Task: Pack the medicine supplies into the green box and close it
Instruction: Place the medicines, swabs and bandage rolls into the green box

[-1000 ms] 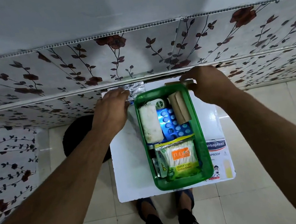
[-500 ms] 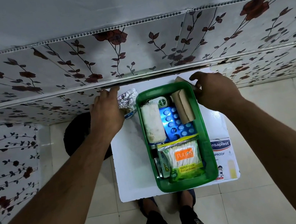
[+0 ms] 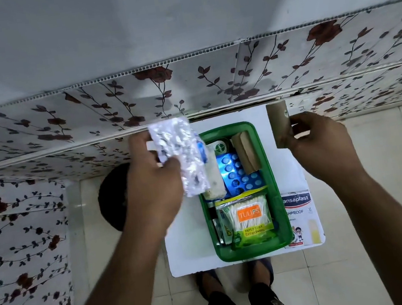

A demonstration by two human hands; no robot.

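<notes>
The open green box (image 3: pixel 275 193) stands on a small white table (image 3: pixel 190 245). Inside lie a white gauze roll (image 3: pixel 216 181), a blue pill strip (image 3: pixel 240 175), a brown roll (image 3: pixel 247 153), a round Dettol tin (image 3: pixel 220 147) and a Tulips cotton swab pack (image 3: pixel 250 216). My left hand (image 3: pixel 152 180) holds a silver foil blister strip (image 3: pixel 182 155) above the box's left edge. My right hand (image 3: pixel 324 147) grips a brown bandage roll (image 3: pixel 279 125) lifted to the right of the box's far end.
A Hansaplast plaster box (image 3: pixel 301 218) lies on the table, right of the green box. A floral-patterned wall panel (image 3: pixel 185 92) rises just behind the table. A dark round object (image 3: pixel 112 197) sits on the tiled floor at left. My feet (image 3: pixel 237 277) show under the table's near edge.
Both hands lifted off the table's far edge: the left raised the foil strip over the box, the right raised the brown roll beside it.
</notes>
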